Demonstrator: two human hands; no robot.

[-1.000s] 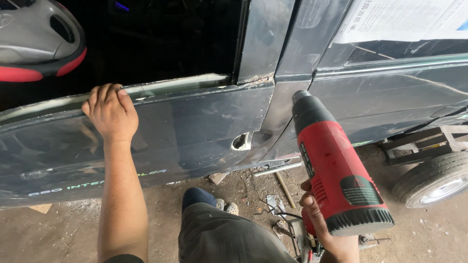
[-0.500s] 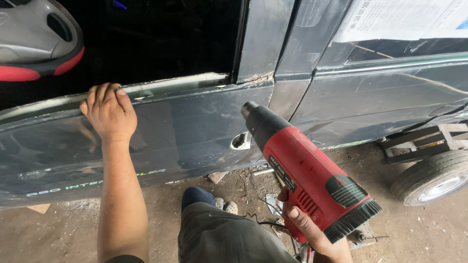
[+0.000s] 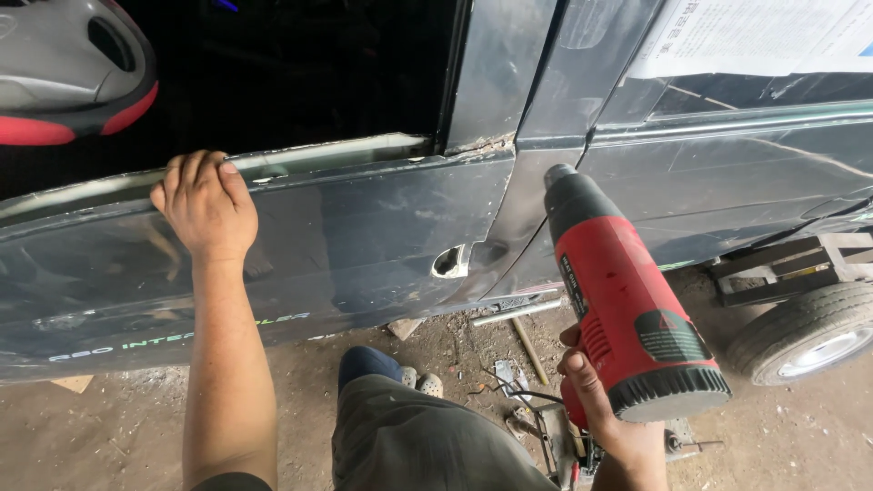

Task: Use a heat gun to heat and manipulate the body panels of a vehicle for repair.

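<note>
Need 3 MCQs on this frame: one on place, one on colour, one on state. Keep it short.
1. Where does the left hand rest?
A. on the top edge of the car door
B. on the wheel
C. on the ground

2. What colour is the body of the heat gun?
A. yellow
B. red
C. white

3. How does the right hand stand to the heat gun?
A. open beside it
B. closed on its grip, nozzle aimed toward the car body
C. pressing it flat on the ground

Answers:
1 A: the fingers curl over the door's upper edge, below the window opening.
2 B: the casing is red, with a black nozzle and black rear end.
3 B: the fingers wrap the grip under the gun, and the nozzle points at the panel near the door seam.
</note>
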